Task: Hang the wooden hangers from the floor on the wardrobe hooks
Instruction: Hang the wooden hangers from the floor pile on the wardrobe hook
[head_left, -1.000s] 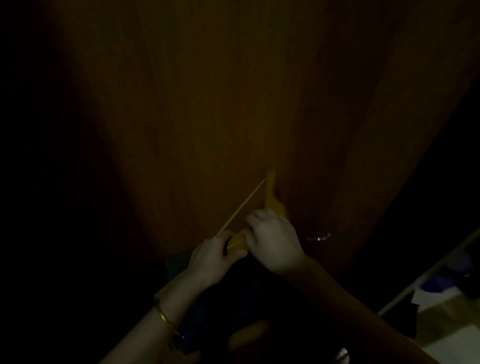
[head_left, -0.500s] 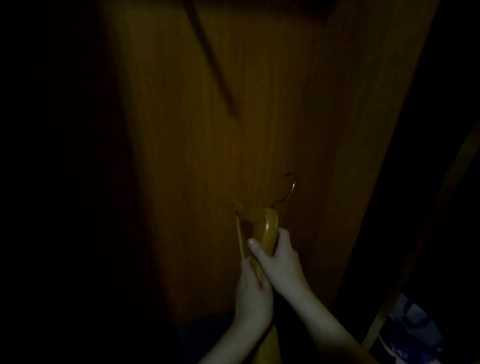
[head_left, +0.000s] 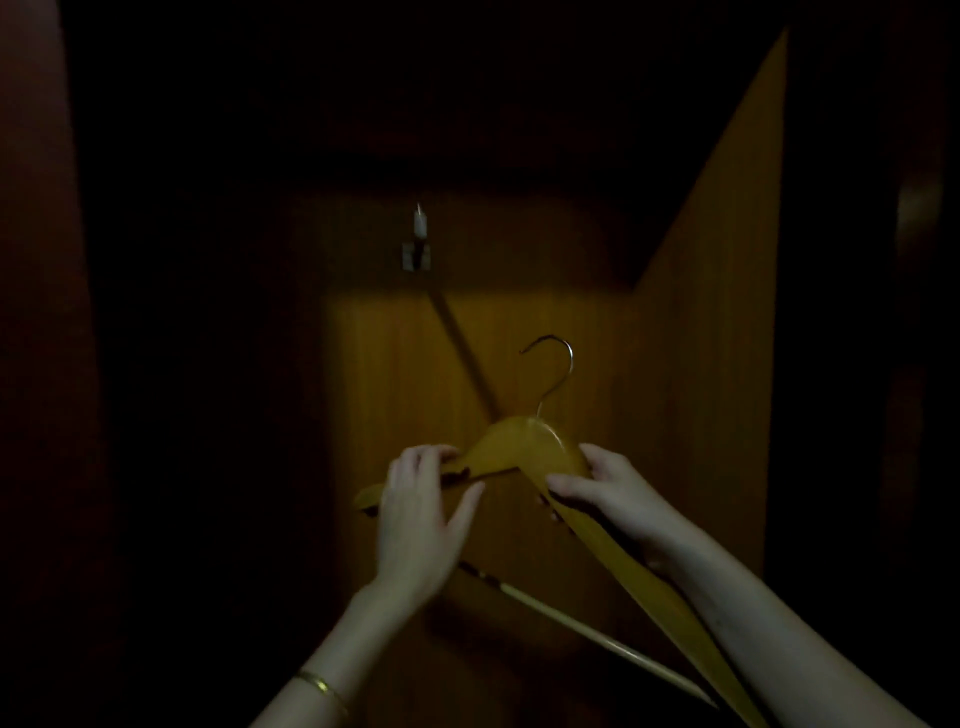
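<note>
The wardrobe interior is very dark around me; only a patch of its wooden back panel catches yellowish light, with a lit side panel rising on the right. The rest falls off into black, so I cannot make out shelves or floor.

In front of that lit patch I hold a wooden hanger up with both hands, its shoulders spread left and down to the right, its lower bar running diagonally beneath. My left hand grips the left shoulder, fingers curled over the top edge and thumb stretched out below it. My right hand clasps the right shoulder near the peak, fingers wrapped around the wood. A thin gold bangle sits on my left wrist.

The hanger's metal hook stands upright above the peak, its open curl turned left, free of anything.

Up and to the left, well apart from the hanger's hook, a small wall hook is mounted on the back panel, casting a long slanted shadow downward.
</note>
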